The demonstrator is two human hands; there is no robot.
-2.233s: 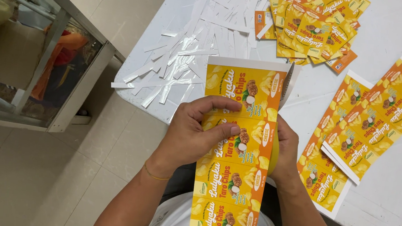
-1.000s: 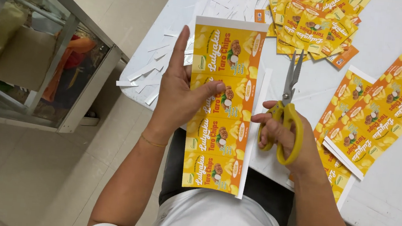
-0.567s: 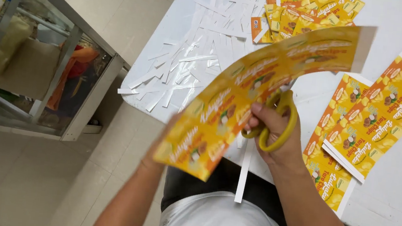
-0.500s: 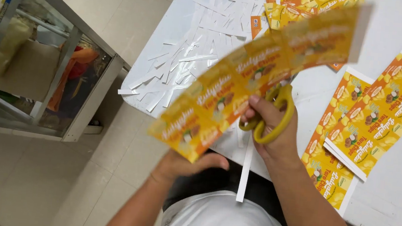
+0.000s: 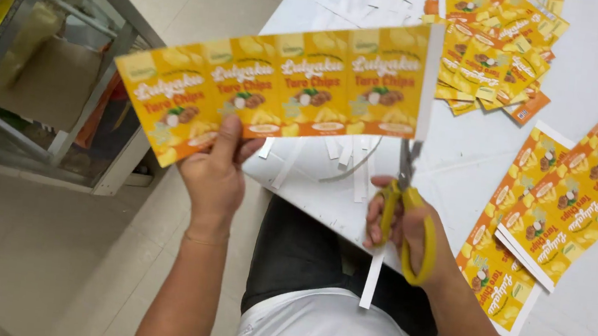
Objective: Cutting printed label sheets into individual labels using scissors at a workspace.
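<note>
My left hand [image 5: 218, 176] pinches the lower edge of a long yellow-orange printed label strip [image 5: 278, 88], held sideways above the table edge. My right hand [image 5: 410, 235] grips yellow-handled scissors [image 5: 405, 212], blades pointing up at the strip's white right margin. A narrow white paper offcut [image 5: 373, 276] hangs down below the scissors, over my lap.
A white table [image 5: 579, 323] holds more yellow label sheets [image 5: 568, 211] at the right, a pile of cut labels [image 5: 500, 52] at the back, and several white paper strips [image 5: 344, 158] near its left edge. A metal shelf rack [image 5: 49, 75] stands on the tiled floor at left.
The strip was turned from upright to sideways and raised. My left hand moved to its lower edge, and the scissors came up under its right end.
</note>
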